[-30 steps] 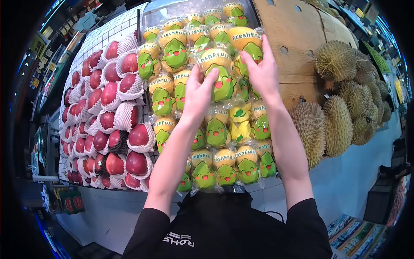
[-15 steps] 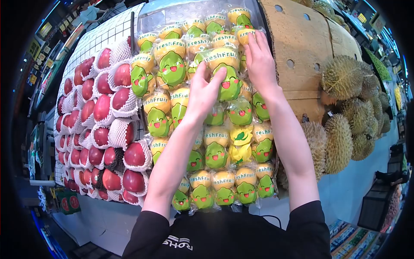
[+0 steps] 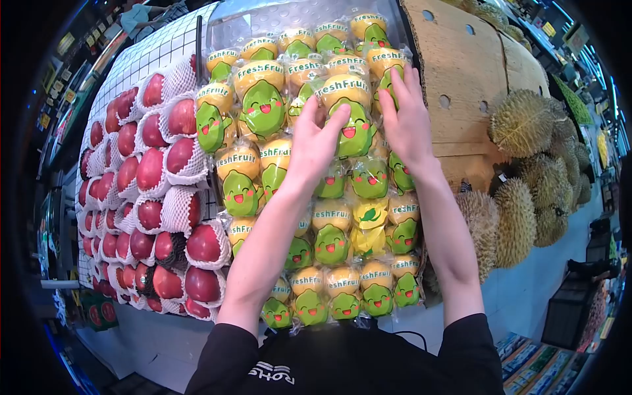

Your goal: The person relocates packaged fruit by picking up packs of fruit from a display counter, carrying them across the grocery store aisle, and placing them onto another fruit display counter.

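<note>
Yellow fruit in clear bags, printed with "FreshFruit" and a smiling green cartoon, lies in rows before me. My left hand [image 3: 318,141] touches the left side of one raised bagged fruit [image 3: 350,118]. Its thumb lies over the print and its fingers are apart. To the right of that bag, my right hand [image 3: 409,128] has its fingers stretched forward. Its fingertips are at the lower edge of an upper-right bagged fruit [image 3: 387,60]; whether they press on it I cannot tell. Part of the bags beneath both hands is hidden.
Red apples [image 3: 149,169] in white foam nets fill the left side. A cardboard sheet [image 3: 461,66] covers the right, with durians [image 3: 521,122] beyond it. One bag with a yellow leaf-marked wrap [image 3: 369,227] sits among the near rows. A person [image 3: 136,21] stands far back left.
My right hand has come down and back from the upper-right bagged fruit, so more of its print shows. My left hand stays by the raised bag. The view has shifted slightly.
</note>
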Action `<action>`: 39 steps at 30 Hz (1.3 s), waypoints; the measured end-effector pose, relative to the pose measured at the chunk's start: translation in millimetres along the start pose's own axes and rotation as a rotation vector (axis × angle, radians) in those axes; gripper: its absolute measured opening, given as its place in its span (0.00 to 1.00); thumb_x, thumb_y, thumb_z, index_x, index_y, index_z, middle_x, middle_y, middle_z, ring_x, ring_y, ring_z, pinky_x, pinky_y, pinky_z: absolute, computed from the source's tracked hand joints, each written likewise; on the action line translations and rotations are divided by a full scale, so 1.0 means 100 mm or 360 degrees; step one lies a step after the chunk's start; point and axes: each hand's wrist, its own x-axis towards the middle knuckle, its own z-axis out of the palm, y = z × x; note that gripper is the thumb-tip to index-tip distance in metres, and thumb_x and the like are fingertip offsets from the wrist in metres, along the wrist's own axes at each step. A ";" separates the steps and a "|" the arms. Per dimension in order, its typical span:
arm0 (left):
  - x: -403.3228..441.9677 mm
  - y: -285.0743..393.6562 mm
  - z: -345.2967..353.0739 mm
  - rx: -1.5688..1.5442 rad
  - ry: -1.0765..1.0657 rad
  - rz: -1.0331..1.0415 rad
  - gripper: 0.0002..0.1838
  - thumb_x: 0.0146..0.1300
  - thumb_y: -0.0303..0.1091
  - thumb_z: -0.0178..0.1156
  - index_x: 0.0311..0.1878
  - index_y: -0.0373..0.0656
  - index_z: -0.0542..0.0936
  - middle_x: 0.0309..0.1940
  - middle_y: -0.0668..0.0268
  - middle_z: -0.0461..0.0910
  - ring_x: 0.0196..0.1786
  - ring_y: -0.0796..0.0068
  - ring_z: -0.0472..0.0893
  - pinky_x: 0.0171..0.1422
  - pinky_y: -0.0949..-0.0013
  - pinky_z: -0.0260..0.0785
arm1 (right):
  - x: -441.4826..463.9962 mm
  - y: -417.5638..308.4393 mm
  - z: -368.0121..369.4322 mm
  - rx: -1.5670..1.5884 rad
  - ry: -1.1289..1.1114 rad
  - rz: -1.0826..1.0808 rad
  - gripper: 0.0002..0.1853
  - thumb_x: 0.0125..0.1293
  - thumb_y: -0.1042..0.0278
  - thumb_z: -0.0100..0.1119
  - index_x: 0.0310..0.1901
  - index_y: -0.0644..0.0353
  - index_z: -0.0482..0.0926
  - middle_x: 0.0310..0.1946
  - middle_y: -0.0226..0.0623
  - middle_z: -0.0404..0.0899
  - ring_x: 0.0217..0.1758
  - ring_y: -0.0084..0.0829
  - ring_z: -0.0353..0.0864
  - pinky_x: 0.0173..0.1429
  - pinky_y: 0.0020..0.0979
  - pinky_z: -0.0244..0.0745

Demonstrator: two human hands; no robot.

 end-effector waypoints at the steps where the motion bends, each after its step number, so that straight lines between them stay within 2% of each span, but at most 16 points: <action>1: 0.00 0.01 0.00 -0.0030 0.0017 -0.0016 0.27 0.64 0.33 0.61 0.61 0.29 0.65 0.51 0.57 0.77 0.51 0.75 0.77 0.53 0.72 0.71 | -0.10 -0.10 -0.08 0.0219 -0.0037 0.0048 0.24 0.67 0.69 0.53 0.61 0.73 0.66 0.62 0.59 0.66 0.67 0.52 0.65 0.67 0.40 0.64; 3: -0.03 -0.01 0.02 -0.0020 0.0127 0.0069 0.29 0.63 0.33 0.62 0.62 0.29 0.64 0.51 0.55 0.76 0.51 0.74 0.77 0.53 0.72 0.71 | -0.36 -0.33 -0.24 0.0662 -0.0121 0.0135 0.26 0.66 0.67 0.56 0.61 0.73 0.67 0.59 0.58 0.70 0.64 0.50 0.70 0.65 0.38 0.67; 7: -0.09 0.01 0.10 0.0063 0.0281 0.0139 0.32 0.62 0.32 0.64 0.64 0.27 0.62 0.50 0.54 0.77 0.50 0.74 0.77 0.52 0.72 0.72 | -0.53 -0.49 -0.38 0.0938 -0.0308 0.0328 0.32 0.61 0.63 0.64 0.62 0.73 0.66 0.56 0.56 0.74 0.60 0.47 0.74 0.61 0.37 0.70; 10: -0.07 0.11 0.19 -0.0090 0.0207 0.0118 0.31 0.62 0.32 0.64 0.62 0.26 0.64 0.48 0.55 0.78 0.48 0.74 0.78 0.50 0.73 0.72 | -0.46 -0.42 -0.37 0.1136 -0.0319 0.0386 0.34 0.60 0.62 0.66 0.63 0.73 0.65 0.56 0.55 0.74 0.59 0.43 0.75 0.60 0.36 0.70; 13: 0.08 0.22 0.21 0.0005 0.0141 0.0204 0.27 0.62 0.32 0.64 0.58 0.26 0.67 0.45 0.56 0.79 0.46 0.75 0.79 0.48 0.74 0.72 | -0.24 -0.40 -0.38 0.1015 -0.0236 0.0339 0.34 0.60 0.62 0.65 0.63 0.72 0.65 0.55 0.55 0.74 0.58 0.44 0.76 0.59 0.36 0.70; 14: 0.13 0.28 0.25 0.0034 0.0160 0.0369 0.24 0.62 0.33 0.64 0.54 0.26 0.69 0.45 0.57 0.79 0.45 0.75 0.79 0.46 0.74 0.73 | -0.12 -0.42 -0.42 0.1138 -0.0255 0.0443 0.32 0.60 0.62 0.65 0.62 0.73 0.67 0.54 0.56 0.74 0.56 0.46 0.76 0.59 0.37 0.71; 17: 0.53 0.44 0.25 0.0275 0.0096 0.0371 0.23 0.61 0.34 0.64 0.52 0.28 0.72 0.43 0.58 0.80 0.42 0.76 0.80 0.44 0.73 0.73 | 0.24 -0.27 -0.28 0.0907 -0.0006 0.0197 0.31 0.61 0.61 0.64 0.60 0.73 0.68 0.53 0.57 0.74 0.56 0.48 0.76 0.58 0.38 0.71; 21: 1.10 0.53 0.35 0.0275 -0.0003 0.0423 0.22 0.58 0.37 0.66 0.49 0.30 0.76 0.36 0.61 0.82 0.37 0.78 0.80 0.40 0.74 0.73 | 0.64 -0.10 -0.12 0.0452 0.0292 0.0006 0.28 0.62 0.59 0.62 0.57 0.71 0.72 0.46 0.49 0.79 0.49 0.47 0.79 0.52 0.39 0.72; 22: 1.23 0.52 0.37 0.0320 0.0014 0.0402 0.22 0.58 0.38 0.66 0.49 0.30 0.77 0.35 0.62 0.82 0.36 0.78 0.80 0.39 0.73 0.73 | 0.71 -0.05 -0.07 0.0210 0.0351 -0.0008 0.25 0.61 0.58 0.62 0.56 0.65 0.74 0.43 0.42 0.81 0.47 0.45 0.78 0.50 0.40 0.72; 25: 1.57 0.42 0.47 0.0463 0.0117 0.0446 0.24 0.56 0.41 0.68 0.47 0.29 0.78 0.31 0.61 0.82 0.32 0.77 0.79 0.36 0.72 0.72 | 0.84 0.09 0.00 -0.0191 0.0370 -0.0091 0.23 0.61 0.58 0.62 0.56 0.60 0.75 0.44 0.38 0.81 0.48 0.42 0.76 0.53 0.46 0.69; 27: 1.77 0.30 0.52 0.0454 0.0092 0.0510 0.25 0.55 0.41 0.68 0.48 0.29 0.78 0.31 0.60 0.82 0.31 0.76 0.79 0.35 0.71 0.72 | 0.89 0.22 0.07 -0.0202 0.0292 -0.0027 0.23 0.61 0.58 0.61 0.56 0.57 0.75 0.45 0.35 0.80 0.52 0.41 0.75 0.56 0.50 0.66; 30: 1.92 0.11 0.59 0.0505 0.0151 0.0403 0.27 0.55 0.45 0.67 0.47 0.29 0.79 0.32 0.56 0.83 0.33 0.72 0.82 0.38 0.67 0.74 | 0.87 0.37 0.15 -0.0453 0.0333 -0.0102 0.22 0.61 0.59 0.60 0.56 0.56 0.75 0.48 0.33 0.79 0.55 0.41 0.73 0.61 0.54 0.62; 31: 1.93 0.07 0.60 0.0734 0.0203 0.0512 0.27 0.55 0.47 0.66 0.47 0.29 0.79 0.33 0.55 0.83 0.34 0.69 0.83 0.39 0.66 0.74 | 0.85 0.41 0.17 -0.0575 0.0371 -0.0161 0.22 0.61 0.59 0.60 0.56 0.56 0.74 0.49 0.33 0.79 0.56 0.42 0.73 0.62 0.55 0.61; 33: 1.97 0.03 0.60 0.1194 0.0299 0.0736 0.29 0.56 0.50 0.65 0.47 0.29 0.79 0.35 0.51 0.83 0.37 0.63 0.84 0.42 0.63 0.74 | 0.85 0.50 0.19 -0.0438 0.0358 -0.0189 0.22 0.61 0.59 0.60 0.57 0.55 0.74 0.52 0.34 0.78 0.58 0.43 0.72 0.64 0.56 0.60; 36: 1.82 0.18 0.54 0.1014 0.0046 0.0549 0.30 0.56 0.53 0.63 0.47 0.31 0.79 0.38 0.46 0.83 0.42 0.57 0.84 0.48 0.60 0.74 | 0.83 0.49 0.20 -0.0331 0.0306 -0.0227 0.24 0.63 0.60 0.58 0.60 0.54 0.73 0.57 0.37 0.76 0.63 0.45 0.70 0.65 0.54 0.60; 39: 1.83 0.11 0.51 0.0957 0.0106 0.0422 0.28 0.57 0.52 0.61 0.49 0.34 0.79 0.38 0.47 0.83 0.44 0.56 0.83 0.50 0.61 0.73 | 0.82 0.49 0.23 -0.0291 0.0263 -0.0202 0.24 0.64 0.59 0.57 0.62 0.54 0.72 0.60 0.40 0.74 0.66 0.47 0.67 0.66 0.56 0.59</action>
